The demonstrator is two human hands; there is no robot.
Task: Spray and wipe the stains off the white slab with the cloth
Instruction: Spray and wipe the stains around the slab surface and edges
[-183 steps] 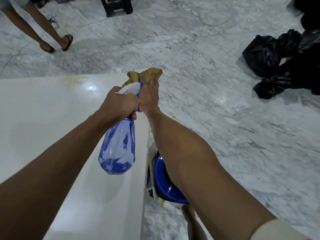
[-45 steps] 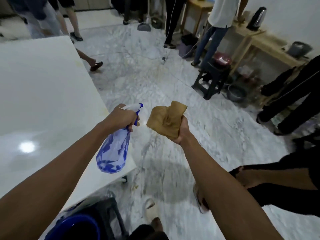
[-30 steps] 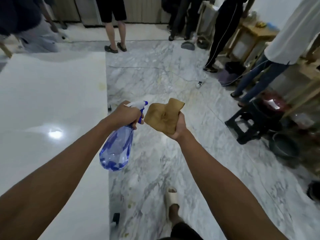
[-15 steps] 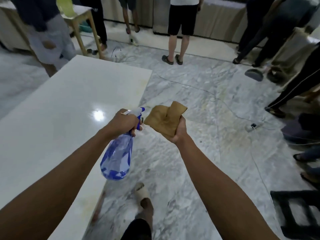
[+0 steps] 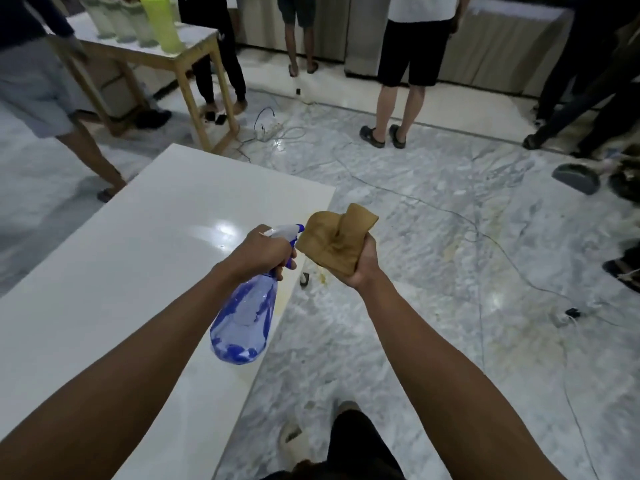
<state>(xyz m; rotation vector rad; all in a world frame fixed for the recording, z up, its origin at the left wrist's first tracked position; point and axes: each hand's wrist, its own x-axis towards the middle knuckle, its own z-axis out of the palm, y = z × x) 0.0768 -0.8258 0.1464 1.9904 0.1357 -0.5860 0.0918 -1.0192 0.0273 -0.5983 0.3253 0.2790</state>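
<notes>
Head view: left hand [image 5: 260,252] gripping bottle [image 5: 244,318] over slab's [image 5: 114,271] right edge.
Right hand [image 5: 360,263]: clutching cloth [image 5: 334,239], hovering just beyond that edge.

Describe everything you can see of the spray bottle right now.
The spray bottle has a translucent blue plastic body, a white head and a blue trigger. The left hand grips its neck, holding it tilted in the air over the white slab's right edge. Its nozzle points toward the cloth.
</notes>
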